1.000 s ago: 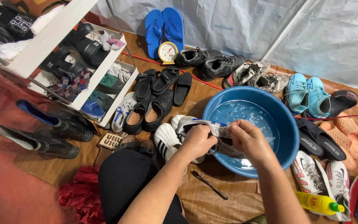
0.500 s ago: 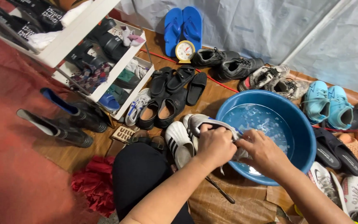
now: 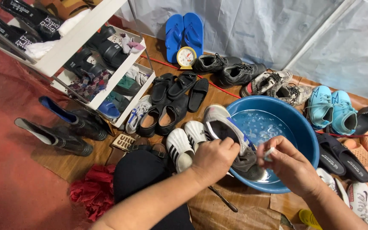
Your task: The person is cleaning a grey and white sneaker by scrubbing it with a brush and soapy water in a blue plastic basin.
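Basin: blue round plastic basin (image 3: 303,127) on the floor, soapy water inside; it sits directly under and beyond both grips.
Sneaker: white and grey sneaker (image 3: 231,136) held tilted over the near rim of the basin, toe up and away from the grip, heel end low near the water. Judged wet, so heavier than dry and slippery on the rubber sole; upper soft, sole stiff. Best taken around the midfoot or the collar, where fabric gives purchase.
Left hand: left hand (image 3: 211,159) clenched around the sneaker's side at mid-length, thumb on top.
Right hand: right hand (image 3: 288,164) pinching a small white piece (image 3: 269,152), kind unclear, just right of the sneaker's heel.
Spare shoes: white striped pair (image 3: 186,142) just left of the left grip.
Brush handle: thin dark stick (image 3: 223,199) on the floor below the left grip.
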